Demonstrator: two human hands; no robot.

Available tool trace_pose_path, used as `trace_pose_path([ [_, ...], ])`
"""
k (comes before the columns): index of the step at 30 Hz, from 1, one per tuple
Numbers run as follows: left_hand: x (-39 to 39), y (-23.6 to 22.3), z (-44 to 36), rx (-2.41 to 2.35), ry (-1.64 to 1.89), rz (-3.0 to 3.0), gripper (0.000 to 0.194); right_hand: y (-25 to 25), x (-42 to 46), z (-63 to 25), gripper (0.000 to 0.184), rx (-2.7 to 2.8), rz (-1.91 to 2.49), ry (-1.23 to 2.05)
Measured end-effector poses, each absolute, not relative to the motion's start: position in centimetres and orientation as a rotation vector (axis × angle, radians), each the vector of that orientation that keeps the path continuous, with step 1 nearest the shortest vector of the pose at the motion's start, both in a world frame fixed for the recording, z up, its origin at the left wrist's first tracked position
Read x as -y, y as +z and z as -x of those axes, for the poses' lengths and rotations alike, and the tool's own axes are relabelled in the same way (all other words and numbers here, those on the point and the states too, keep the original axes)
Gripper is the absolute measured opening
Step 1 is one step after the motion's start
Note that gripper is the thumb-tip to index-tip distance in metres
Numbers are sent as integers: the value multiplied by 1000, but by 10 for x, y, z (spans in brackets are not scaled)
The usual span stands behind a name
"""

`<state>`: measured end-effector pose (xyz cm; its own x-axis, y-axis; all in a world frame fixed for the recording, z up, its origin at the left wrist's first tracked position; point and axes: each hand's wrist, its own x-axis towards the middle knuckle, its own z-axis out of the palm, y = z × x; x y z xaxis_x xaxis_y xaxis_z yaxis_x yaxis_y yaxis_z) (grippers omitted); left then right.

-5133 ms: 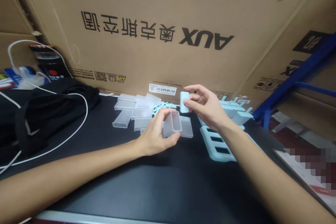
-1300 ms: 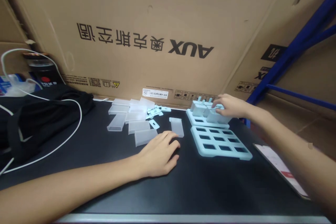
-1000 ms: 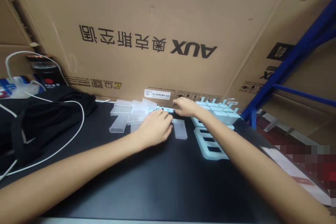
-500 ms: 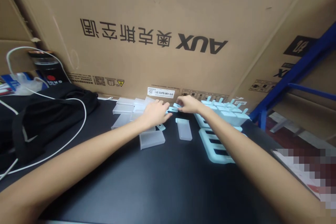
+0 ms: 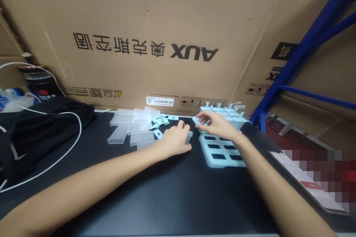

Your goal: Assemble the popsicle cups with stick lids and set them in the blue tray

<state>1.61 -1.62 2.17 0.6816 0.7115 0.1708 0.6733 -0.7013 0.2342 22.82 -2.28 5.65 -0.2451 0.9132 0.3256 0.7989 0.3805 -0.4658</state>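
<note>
My left hand [image 5: 176, 139] is closed round a translucent ice-pop mould sleeve [image 5: 189, 137], most of it hidden behind the fingers. Between the thumb and fingertips of my right hand [image 5: 213, 123] is a light-blue ice-pop stick [image 5: 195, 120], partly covered. Left of my left hand lie several empty translucent sleeves [image 5: 141, 137] and a small heap of light-blue sticks [image 5: 160, 120]. Below my right hand a light-blue mould frame [image 5: 218, 162] with rectangular openings lies flat. Behind it stands a light-blue mould block [image 5: 237, 122] with several sticks pointing up.
A large cardboard box [image 5: 133, 74] with upside-down lettering walls off the back of the black table [image 5: 155, 200]. On the left are a black bag [image 5: 61, 118], a white cable [image 5: 79, 137] and a dark jar [image 5: 41, 81]. A blue metal rack [image 5: 292, 66] and a phone-like slab [image 5: 306, 177] are at right.
My left hand has moved from the stick heap onto the sleeve that lay alone. My right hand has carried the stick right, towards the mould block. The view has shifted slightly.
</note>
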Motion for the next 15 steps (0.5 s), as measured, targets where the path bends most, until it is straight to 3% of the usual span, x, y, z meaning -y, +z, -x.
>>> trace_pose_path([
  [8,44,9,16,-740,1188,-2439,51,58,56,-199,38,1874,1169,930],
  [15,55,-4,47,-710,1372,-2415,49,61,72,-160,38,1831,1152,1094],
])
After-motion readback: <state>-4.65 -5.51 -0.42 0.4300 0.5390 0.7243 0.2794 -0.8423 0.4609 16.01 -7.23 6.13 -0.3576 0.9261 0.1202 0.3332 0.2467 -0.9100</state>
